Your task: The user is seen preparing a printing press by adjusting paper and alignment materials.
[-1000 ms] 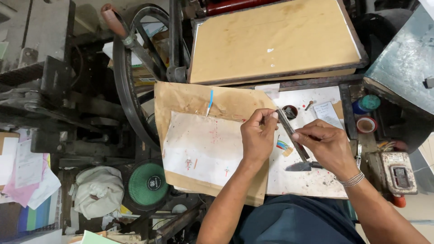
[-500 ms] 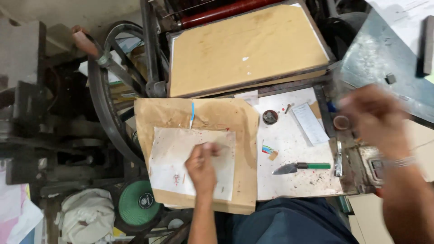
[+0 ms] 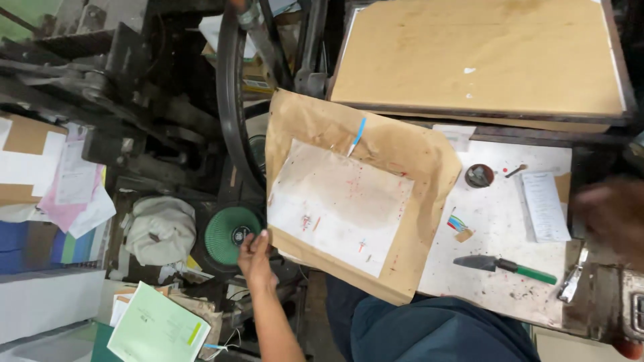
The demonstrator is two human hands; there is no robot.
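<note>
My left hand reaches down left of the table and touches the green round disc of the machine, fingers curled at its edge. My right hand is a blur at the right edge, above the table's right end; whether it holds anything cannot be told. A white stained sheet lies on a brown paper on the table. A palette knife with a green handle lies loose on the white table top.
A small round ink tin and a white slip sit on the table. A large brown board lies behind. A black flywheel stands left. Paper stacks and a green sheet lie at left.
My right hand let go of the palette knife and swung off to the right. My left hand left the white sheet and moved down left to the green disc. The view shifted.
</note>
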